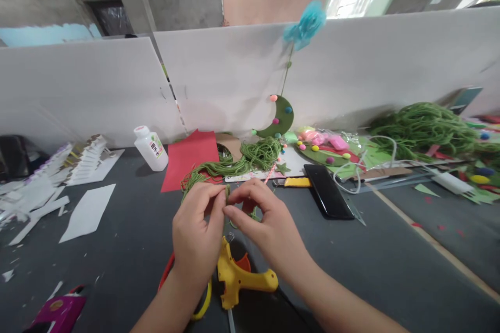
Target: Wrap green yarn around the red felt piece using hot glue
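My left hand (199,231) and my right hand (269,226) meet fingertip to fingertip above the dark table. The left fingers are closed in a pinch on a small green piece (227,191), mostly hidden; whether it is yarn or felt I cannot tell. My right thumb and fingers are also pinched together against it, though what exactly they grip is covered. Just below lies a yellow glue gun (230,276) with an orange trigger. Scissors with a red and yellow handle (205,302) are partly under my left wrist. Behind the hands, green yarn (261,153) lies in a loose bundle.
Red paper (195,156) and a white bottle (151,150) stand back left. A green crescent with pompoms (279,117) leans at the partition. A black phone (328,191) and yellow cutter (297,182) lie right, before a yarn heap (425,127). White scraps (88,213) are left.
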A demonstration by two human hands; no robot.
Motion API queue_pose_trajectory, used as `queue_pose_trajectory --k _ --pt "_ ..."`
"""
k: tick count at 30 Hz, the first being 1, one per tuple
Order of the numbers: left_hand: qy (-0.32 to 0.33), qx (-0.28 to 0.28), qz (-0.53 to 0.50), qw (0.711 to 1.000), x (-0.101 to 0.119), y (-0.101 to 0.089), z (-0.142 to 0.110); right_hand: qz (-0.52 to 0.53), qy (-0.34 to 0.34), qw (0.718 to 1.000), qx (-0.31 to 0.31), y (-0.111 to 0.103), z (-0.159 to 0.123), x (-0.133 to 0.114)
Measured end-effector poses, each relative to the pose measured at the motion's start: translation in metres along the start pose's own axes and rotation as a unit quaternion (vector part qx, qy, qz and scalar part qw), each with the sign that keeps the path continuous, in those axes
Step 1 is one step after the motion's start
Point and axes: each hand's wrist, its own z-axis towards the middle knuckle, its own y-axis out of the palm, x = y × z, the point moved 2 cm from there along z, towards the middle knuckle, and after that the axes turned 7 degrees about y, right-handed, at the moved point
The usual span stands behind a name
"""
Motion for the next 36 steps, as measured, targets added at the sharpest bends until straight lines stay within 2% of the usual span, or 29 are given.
queue_pose_trajectory --k 4,9,14,17,23,31,36 --pt "-0.009 -0.002 0.005 1.0 -0.001 0.003 -0.001 0.143 0.109 0.982 -0.054 0.001 0.004 0.01" --pt "-0.105 -0.018 -0.053 0.993 -0.001 -0.001 0.003 0.187 0.138 0.971 -0.061 -0.008 0.003 0.006" --pt "-0.228 -0.078 -0.135 0.961 -0.006 -0.005 0.005 0.211 0.162 0.957 -0.116 -0.015 0.002 0.002" --pt "-0.285 -0.105 -0.209 0.929 -0.008 -0.005 0.005 0.187 0.168 0.96 -0.121 -0.019 0.002 0.0" --pt "-0.348 -0.129 -0.367 0.853 -0.005 -0.002 0.006 0.092 0.112 0.986 -0.088 -0.023 0.001 -0.007" --pt "-0.4 -0.167 -0.519 0.737 -0.001 -0.001 0.007 0.127 0.107 0.981 -0.103 -0.025 -0.003 -0.015" --pt "-0.427 -0.205 -0.585 0.659 0.0 0.005 0.002 0.195 0.118 0.962 -0.147 -0.025 -0.004 -0.017"
